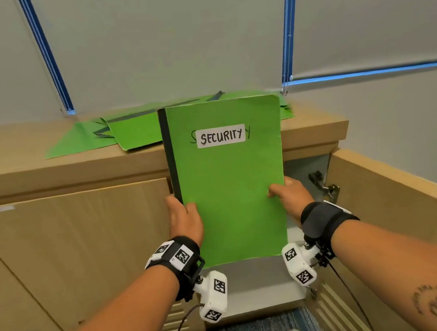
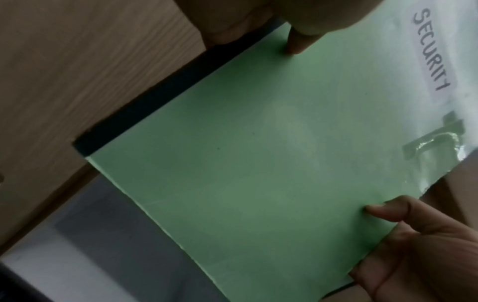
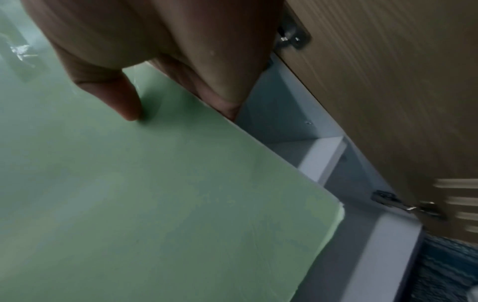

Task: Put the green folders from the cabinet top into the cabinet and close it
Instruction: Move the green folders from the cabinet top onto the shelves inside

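progress: early | SECURITY folder [image 1: 230, 191] upright before open cabinet [image 1: 257, 279], not yet in | left hand [image 1: 184, 219] and right hand [image 1: 291, 197] grip its side edges | other green folders [image 1: 113, 133] on cabinet top | door [image 1: 399, 197] open

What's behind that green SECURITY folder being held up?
Behind the SECURITY folder lies the open cabinet's grey interior; more green folders lie on the top. The folder hides whatever is inside.

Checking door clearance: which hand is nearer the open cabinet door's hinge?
Right. The right hand grips the SECURITY folder edge beside the hinge; the left hand grips the spine side, farther away.
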### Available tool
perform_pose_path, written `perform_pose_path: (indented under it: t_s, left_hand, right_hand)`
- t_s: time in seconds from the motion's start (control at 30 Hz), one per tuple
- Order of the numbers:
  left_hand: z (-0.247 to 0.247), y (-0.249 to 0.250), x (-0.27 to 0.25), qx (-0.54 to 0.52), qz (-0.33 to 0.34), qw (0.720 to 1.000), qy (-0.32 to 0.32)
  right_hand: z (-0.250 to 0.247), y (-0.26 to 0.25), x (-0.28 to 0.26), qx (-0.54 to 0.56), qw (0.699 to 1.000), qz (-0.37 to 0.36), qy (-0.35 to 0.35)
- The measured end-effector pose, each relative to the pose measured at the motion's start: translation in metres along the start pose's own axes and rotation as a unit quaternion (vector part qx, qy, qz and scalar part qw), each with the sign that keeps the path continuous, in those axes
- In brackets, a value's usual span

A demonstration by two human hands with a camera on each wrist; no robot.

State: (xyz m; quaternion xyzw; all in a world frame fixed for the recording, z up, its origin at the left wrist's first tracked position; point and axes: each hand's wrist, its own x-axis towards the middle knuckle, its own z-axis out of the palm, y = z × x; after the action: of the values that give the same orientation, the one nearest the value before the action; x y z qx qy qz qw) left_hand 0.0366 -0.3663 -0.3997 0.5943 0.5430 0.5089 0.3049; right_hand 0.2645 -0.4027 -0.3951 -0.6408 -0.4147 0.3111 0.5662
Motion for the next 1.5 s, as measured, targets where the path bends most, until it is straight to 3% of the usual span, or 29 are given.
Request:
perform_pose_path:
  t_s: [0.47, 0.63, 0.7, 0.8, 0.93, 1.0, 1.07, 1.27, 1.5]
  left_hand:
    - [0.111, -0.123, 0.016, 0.095, -0.091, 0.987, -0.087]
    - [0.126, -0.131, 0.045, 0.096, -0.117, 0.985, -0.082]
    - [0.129, -0.131, 0.057, 0.144, -0.105, 0.979, -0.097]
    - [0.128, -0.127, 0.059, 0.304, 0.015, 0.943, -0.134]
    - [0.123, -0.141, 0.046, 0.445, 0.178, 0.851, -0.216]
    - [0.125, -0.155, 0.042, 0.477, 0.212, 0.804, -0.284]
    - [0.127, -0.168, 0.045, 0.493, 0.218, 0.776, -0.328]
    - [0.133, -0.184, 0.063, 0.484, 0.214, 0.740, -0.416]
    - [0.133, -0.183, 0.080, 0.469, 0.165, 0.754, -0.429]
  right_hand:
    - [0.006, 0.159, 0.072, -0.085, 0.984, 0.156, 0.009]
    - [0.016, 0.174, 0.095, -0.060, 0.982, 0.177, 0.018]
    - [0.024, 0.170, 0.107, -0.055, 0.984, 0.166, 0.027]
    - [0.037, 0.165, 0.128, -0.006, 0.988, 0.142, 0.061]
    - [0.052, 0.161, 0.155, -0.012, 0.986, 0.148, 0.075]
    - [0.054, 0.161, 0.166, -0.040, 0.984, 0.154, 0.077]
    - [0.056, 0.165, 0.173, -0.063, 0.984, 0.154, 0.066]
    - [0.058, 0.179, 0.178, -0.097, 0.984, 0.146, 0.032]
    - [0.065, 0.181, 0.188, -0.182, 0.974, 0.126, -0.045]
